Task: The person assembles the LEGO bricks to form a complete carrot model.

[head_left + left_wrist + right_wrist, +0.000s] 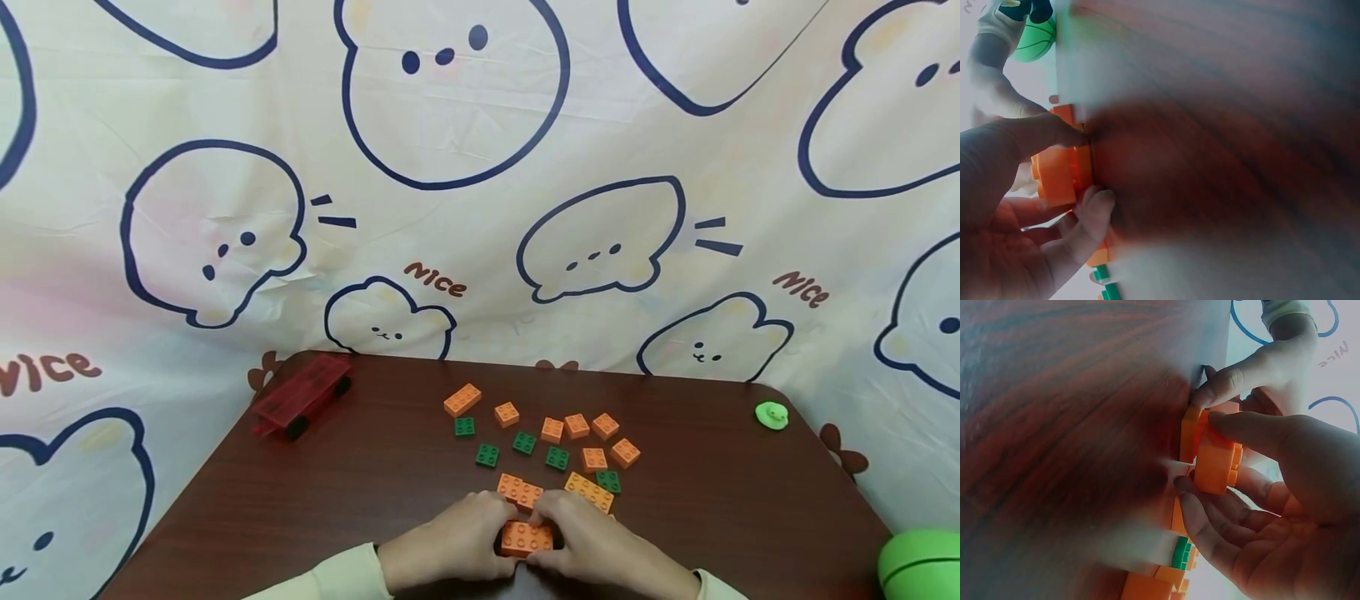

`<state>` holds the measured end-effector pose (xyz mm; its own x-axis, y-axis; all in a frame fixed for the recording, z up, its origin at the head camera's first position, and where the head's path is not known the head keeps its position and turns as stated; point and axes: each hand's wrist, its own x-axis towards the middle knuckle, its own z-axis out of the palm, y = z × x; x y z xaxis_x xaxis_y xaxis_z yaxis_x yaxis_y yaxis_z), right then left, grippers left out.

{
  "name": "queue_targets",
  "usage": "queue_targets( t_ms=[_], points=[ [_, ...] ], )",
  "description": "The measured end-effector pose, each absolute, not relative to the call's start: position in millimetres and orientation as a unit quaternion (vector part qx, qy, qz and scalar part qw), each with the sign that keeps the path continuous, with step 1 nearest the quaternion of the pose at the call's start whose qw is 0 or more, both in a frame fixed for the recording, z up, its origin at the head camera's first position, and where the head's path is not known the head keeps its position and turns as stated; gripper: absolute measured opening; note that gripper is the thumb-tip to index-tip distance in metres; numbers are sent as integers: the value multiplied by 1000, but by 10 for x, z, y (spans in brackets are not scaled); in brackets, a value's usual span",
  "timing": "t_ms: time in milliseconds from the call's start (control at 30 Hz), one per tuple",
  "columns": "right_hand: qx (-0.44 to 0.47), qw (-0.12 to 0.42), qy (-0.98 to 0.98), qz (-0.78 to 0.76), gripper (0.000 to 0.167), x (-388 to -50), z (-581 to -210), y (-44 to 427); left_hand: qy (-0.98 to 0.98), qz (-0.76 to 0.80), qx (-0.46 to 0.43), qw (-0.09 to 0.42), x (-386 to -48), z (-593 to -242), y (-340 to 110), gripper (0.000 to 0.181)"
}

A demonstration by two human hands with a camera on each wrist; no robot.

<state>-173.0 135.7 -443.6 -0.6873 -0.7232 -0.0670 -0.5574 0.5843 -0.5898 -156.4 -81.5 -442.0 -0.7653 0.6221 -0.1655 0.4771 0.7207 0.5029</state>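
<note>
An orange toy building brick (527, 539) with studs on top lies between both hands near the table's front edge. My left hand (471, 537) grips it from the left side, thumb toward me. From the right, my right hand (588, 537) pinches it between thumb and fingers. In the right wrist view this upper brick (1215, 465) sits over another orange piece (1189, 434); whether the two are fully pressed together I cannot tell. Just beyond the hands lie an orange long brick (520, 492) and a yellow-orange long brick (588, 492), the latter partly hidden by the right hand.
Several small orange bricks (577, 426) and green bricks (524, 443) are scattered farther back on the dark wooden table (375, 483). A red wheeled toy (307, 394) stands at the back left. A small green toy (772, 415) is at the back right, a green ball (926, 567) at the lower right.
</note>
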Motion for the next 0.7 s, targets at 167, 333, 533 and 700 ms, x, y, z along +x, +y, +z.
queue_targets(
  t_ms=[167, 333, 533, 700],
  points=[
    [-374, 144, 874, -275, 19, -1729, -4450, 1353, 913, 225, 302, 157, -1572, -4461, -827, 18],
    [-376, 135, 876, -269, 20, -1747, -4439, 1316, 915, 226, 293, 164, -1574, -4435, -853, 22],
    [-370, 152, 873, -278, 19, -1732, -4451, 1313, 915, 225, 291, 167, -1548, -4451, -846, 23],
    [-369, 152, 871, -288, 19, -1737, -4454, 1313, 914, 227, 297, 160, -1559, -4466, -838, 22]
  ],
)
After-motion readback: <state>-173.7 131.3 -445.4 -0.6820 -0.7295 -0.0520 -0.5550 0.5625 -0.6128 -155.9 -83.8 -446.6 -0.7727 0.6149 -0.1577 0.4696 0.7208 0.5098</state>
